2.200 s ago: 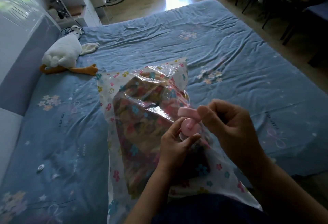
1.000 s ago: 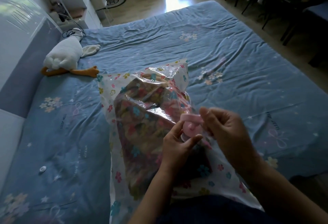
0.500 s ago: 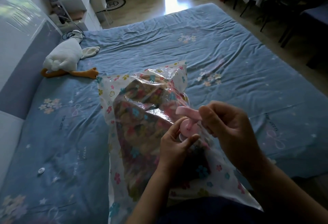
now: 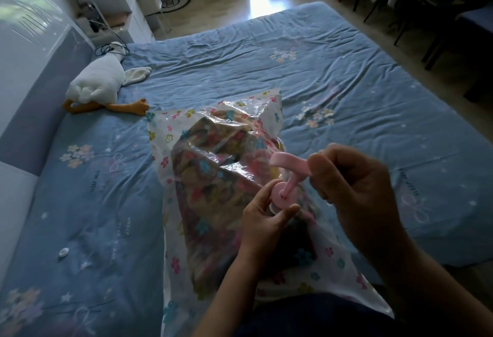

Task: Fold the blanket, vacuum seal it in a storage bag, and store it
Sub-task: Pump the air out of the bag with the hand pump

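Blanket (image 4: pixel 213 190), folded and flower-patterned, sits inside a clear storage bag (image 4: pixel 165 128) lying at the middle of the bed's (image 4: pixel 346 83) near edge. A pink hand pump (image 4: pixel 282 195) stands on the bag. The left hand (image 4: pixel 264 227) curls around its barrel, and the right hand (image 4: pixel 357 192) is closed around the raised handle (image 4: pixel 289 162). Both hands hide part of the bag's right side. A plush goose (image 4: pixel 98 80) lies at the left edge beside the headboard (image 4: pixel 40 56), with a dark cable (image 4: pixel 106 48) by its head. A small white disc (image 4: pixel 64 252) rests toward the near left corner.
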The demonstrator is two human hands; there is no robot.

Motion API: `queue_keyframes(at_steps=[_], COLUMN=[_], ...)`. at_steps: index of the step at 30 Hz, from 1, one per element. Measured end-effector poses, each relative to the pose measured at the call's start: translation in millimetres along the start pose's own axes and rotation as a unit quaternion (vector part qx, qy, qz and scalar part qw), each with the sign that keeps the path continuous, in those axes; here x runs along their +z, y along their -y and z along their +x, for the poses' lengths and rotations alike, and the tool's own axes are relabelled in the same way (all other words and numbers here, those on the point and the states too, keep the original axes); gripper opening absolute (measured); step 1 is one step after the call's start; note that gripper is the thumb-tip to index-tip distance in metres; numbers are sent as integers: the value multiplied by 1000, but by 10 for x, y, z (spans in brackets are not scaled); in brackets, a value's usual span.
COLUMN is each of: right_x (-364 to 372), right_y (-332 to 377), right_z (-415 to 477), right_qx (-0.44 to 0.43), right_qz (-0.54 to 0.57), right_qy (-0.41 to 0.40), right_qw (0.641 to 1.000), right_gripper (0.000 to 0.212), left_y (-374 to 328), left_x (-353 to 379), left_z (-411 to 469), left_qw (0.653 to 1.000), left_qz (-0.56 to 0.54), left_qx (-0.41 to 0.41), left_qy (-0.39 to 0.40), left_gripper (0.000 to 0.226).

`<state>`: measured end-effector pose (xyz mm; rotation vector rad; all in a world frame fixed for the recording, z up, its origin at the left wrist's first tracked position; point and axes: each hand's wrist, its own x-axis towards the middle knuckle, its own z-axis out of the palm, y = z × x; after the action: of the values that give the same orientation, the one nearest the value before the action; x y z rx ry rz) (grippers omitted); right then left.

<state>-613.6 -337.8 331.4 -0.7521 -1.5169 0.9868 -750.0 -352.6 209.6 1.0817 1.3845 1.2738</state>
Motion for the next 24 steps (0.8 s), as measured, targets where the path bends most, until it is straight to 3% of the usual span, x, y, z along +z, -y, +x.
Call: queue_keyframes(at_steps=[4,6,12,14,17,19,24], right_x=[52,41,-13,22,58,52,34], right_y=[-497,-575,-73,-211,-608,-714,-196], right_z=[-170,-210,12,-30,-189,-237,-61], right_qx=[190,229,24,39,198,243,84], right_qz=[-70,-111,-7,-20,-59,-108,-18], right_qy=[35,48,2,-5,20,38,1], right_qw=[979,966,1000,999,978,963,996], right_gripper=[35,36,39,39,40,45,47], left_y=[51,26,-14,6,61,70,-8], left_x=[17,22,26,35,59,60,38], left_z=[-5,-19,-12,-27,-55,-71,-32], left_qw=[1000,1000,1000,1000,1000,1000,1000], left_qz=[3,3,-8,-13,-23,-23,0], left_qx=[2,6,15,9,-2,-7,22], left_qy=[-9,-10,2,-4,-12,-18,-7], left_gripper=[44,42,46,45,42,46,39])
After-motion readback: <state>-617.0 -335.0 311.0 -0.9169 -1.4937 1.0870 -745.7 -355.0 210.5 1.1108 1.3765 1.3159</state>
